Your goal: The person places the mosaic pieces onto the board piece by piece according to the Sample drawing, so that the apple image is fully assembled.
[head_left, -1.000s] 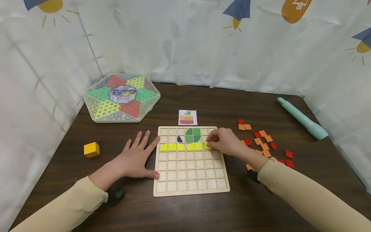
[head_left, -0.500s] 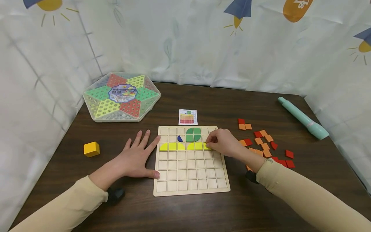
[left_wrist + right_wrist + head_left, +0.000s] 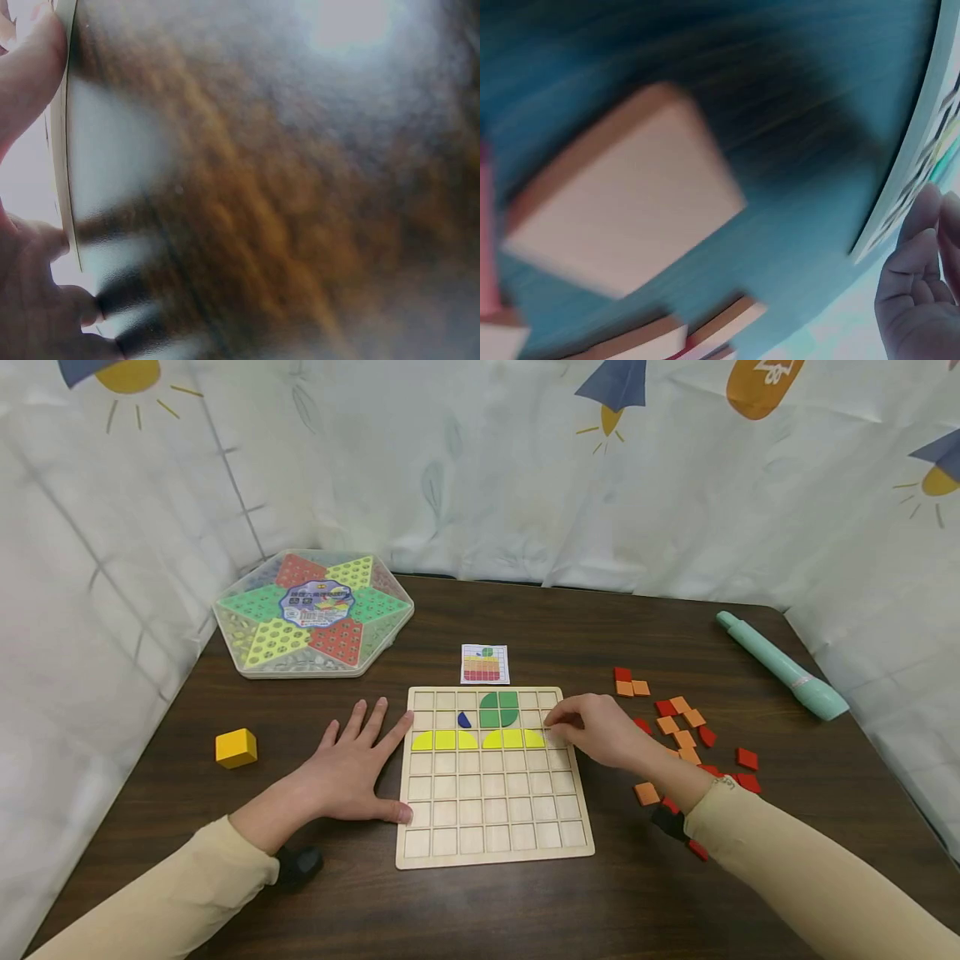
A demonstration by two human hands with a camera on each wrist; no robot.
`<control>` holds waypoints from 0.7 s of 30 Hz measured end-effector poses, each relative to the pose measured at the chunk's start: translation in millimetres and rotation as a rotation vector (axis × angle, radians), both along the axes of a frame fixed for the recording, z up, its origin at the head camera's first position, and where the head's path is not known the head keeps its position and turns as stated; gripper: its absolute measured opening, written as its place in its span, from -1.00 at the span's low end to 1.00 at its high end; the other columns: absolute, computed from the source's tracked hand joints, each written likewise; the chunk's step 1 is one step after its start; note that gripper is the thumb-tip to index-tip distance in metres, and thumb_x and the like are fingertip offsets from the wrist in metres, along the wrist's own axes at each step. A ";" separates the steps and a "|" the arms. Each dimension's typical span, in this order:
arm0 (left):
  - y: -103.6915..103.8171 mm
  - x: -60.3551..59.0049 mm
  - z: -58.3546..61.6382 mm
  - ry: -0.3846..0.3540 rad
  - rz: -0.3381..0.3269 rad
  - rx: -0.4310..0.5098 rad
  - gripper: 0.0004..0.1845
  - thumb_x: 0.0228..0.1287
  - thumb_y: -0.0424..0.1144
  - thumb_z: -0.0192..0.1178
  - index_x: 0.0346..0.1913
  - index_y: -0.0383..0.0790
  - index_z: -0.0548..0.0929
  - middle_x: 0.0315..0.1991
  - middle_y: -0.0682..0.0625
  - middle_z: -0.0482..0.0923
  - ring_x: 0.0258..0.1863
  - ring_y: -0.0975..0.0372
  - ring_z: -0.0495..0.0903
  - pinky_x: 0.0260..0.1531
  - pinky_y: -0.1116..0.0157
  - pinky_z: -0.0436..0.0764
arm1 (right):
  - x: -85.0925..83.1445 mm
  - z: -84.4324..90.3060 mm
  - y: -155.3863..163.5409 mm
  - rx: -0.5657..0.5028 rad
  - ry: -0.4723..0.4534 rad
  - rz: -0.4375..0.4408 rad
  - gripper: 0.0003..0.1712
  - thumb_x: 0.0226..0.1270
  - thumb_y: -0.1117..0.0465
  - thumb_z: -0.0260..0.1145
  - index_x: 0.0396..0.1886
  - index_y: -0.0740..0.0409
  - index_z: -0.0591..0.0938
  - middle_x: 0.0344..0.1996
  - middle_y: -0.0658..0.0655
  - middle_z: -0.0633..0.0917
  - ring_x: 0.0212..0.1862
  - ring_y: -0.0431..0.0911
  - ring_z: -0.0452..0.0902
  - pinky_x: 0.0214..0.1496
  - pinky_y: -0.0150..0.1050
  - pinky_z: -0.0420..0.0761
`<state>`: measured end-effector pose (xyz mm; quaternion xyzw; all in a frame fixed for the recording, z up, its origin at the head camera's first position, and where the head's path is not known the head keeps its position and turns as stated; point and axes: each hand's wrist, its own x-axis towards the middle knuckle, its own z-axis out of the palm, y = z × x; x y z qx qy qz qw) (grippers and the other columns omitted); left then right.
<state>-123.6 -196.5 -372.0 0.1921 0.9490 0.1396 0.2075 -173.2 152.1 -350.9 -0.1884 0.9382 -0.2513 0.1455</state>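
A pale wooden grid board [image 3: 471,814] lies on the table. My left hand [image 3: 352,777] is spread flat beside it, with thumb and index fingertip on its left edge. The left wrist view shows the thumb [image 3: 34,79] against that edge. My right hand [image 3: 603,731] hovers at the board's right side, fingers loosely bent, holding nothing. Just left of its fingertips sits a yellow quarter-round tile [image 3: 533,739], ending a row of yellow tiles [image 3: 446,740] with one gap. Above the row are green tiles [image 3: 498,710] and a small blue piece [image 3: 464,720].
A printed pattern card [image 3: 484,673] lies behind the board. Loose orange tiles [image 3: 647,793] and red tiles [image 3: 747,758] are scattered at right, partly under my right forearm. A yellow block [image 3: 236,748], a hexagonal Chinese checkers box [image 3: 315,610] and a teal tube-shaped object [image 3: 780,664] stand farther out.
My right hand has set the yellow quarter-round tile at the right end of the row, let go and drawn back rightward. The left hand has stayed on the board's edge.
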 end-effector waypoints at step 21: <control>0.1 -0.6 -3.8 0.006 -0.002 -0.001 0.40 -0.09 0.51 0.39 0.67 -0.14 -0.05 0.64 -0.42 -0.28 0.59 -0.41 -0.27 0.37 -0.52 -0.08 | 45.0 4.1 113.8 0.029 -0.021 -0.076 -0.82 0.35 0.19 0.45 -0.10 0.10 0.78 -0.28 -0.06 0.76 -0.33 -0.30 0.58 -0.30 -0.38 0.60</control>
